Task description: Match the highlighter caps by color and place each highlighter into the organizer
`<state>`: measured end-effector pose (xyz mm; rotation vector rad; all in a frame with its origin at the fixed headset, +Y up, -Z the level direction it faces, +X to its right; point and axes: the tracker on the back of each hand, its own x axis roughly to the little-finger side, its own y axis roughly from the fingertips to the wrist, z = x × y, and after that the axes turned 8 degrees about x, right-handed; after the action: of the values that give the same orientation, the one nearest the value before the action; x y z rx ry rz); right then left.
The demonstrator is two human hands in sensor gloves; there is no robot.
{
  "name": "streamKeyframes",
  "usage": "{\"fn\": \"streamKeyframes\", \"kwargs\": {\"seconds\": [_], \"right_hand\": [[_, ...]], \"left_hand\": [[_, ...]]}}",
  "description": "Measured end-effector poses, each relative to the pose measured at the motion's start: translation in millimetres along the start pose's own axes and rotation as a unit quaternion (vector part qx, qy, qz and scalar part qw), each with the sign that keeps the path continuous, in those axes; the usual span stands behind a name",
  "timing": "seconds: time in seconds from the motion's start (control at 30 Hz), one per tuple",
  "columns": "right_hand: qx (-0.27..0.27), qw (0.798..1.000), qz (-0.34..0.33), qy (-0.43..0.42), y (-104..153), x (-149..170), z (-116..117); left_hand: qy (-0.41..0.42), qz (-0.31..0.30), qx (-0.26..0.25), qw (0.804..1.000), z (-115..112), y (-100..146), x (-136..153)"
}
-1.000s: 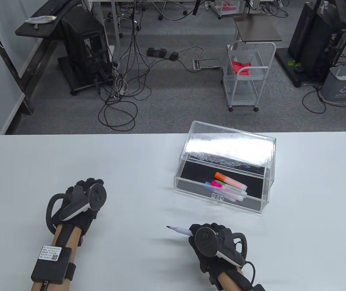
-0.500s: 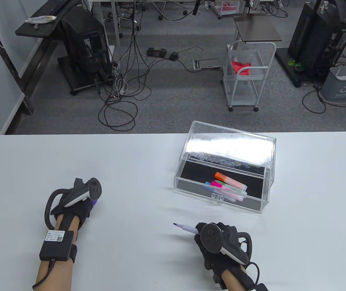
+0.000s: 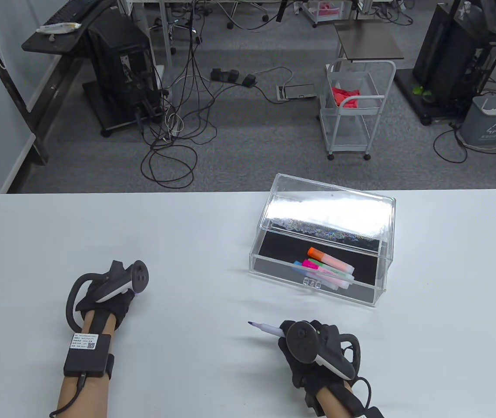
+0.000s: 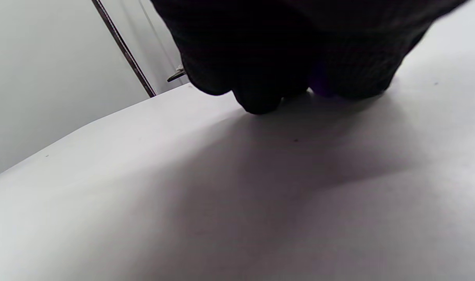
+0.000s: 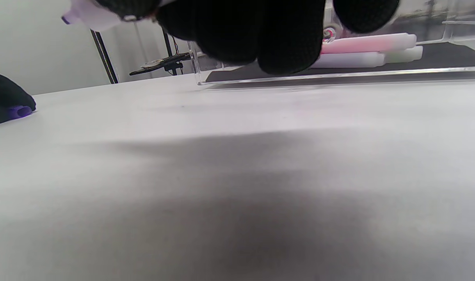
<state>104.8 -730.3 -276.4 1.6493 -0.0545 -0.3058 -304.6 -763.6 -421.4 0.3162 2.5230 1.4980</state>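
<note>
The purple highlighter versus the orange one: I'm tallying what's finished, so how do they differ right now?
The purple highlighter is uncapped, tip bare; the orange highlighter wears its cap. The purple one is held above the table in the right hand; the orange one lies in the clear organizer beside other capped ones. Both have pale barrels. The left hand holds a purple cap.

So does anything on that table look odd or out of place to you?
Only one thing: the purple highlighter in the right hand has no cap. The left hand holds the purple cap. The organizer looks tidy.
</note>
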Motion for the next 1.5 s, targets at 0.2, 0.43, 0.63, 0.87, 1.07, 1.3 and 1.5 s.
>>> {"fn": "streamKeyframes", "kwargs": {"seconds": [0.2, 0.43, 0.63, 0.87, 1.07, 1.3, 1.5], "right_hand": [[0.003, 1.000, -0.004, -0.003, 0, -1, 0], [0.009, 1.000, -0.016, 0.003, -1, -4, 1], [0.017, 1.000, -0.026, 0.003, -1, -7, 0], [0.020, 0.999, -0.047, -0.005, 0, -15, 0], [0.022, 0.997, -0.065, -0.016, 0, -22, 1], [0.024, 0.996, -0.082, -0.029, 1, -23, 2], [0.036, 0.994, -0.105, -0.025, 5, -29, 2]], "left_hand": [[0.024, -0.038, -0.031, 0.999, -4, 12, -2], [0.077, -0.069, -0.046, 0.994, 4, 47, -5], [0.102, -0.110, -0.074, 0.986, 5, 79, -21], [0.135, -0.167, -0.105, 0.971, 7, 116, -45], [0.164, -0.217, -0.120, 0.955, 7, 142, -66], [0.167, -0.257, -0.112, 0.945, 4, 165, -89], [0.182, -0.285, -0.110, 0.934, -4, 172, -104]]}}
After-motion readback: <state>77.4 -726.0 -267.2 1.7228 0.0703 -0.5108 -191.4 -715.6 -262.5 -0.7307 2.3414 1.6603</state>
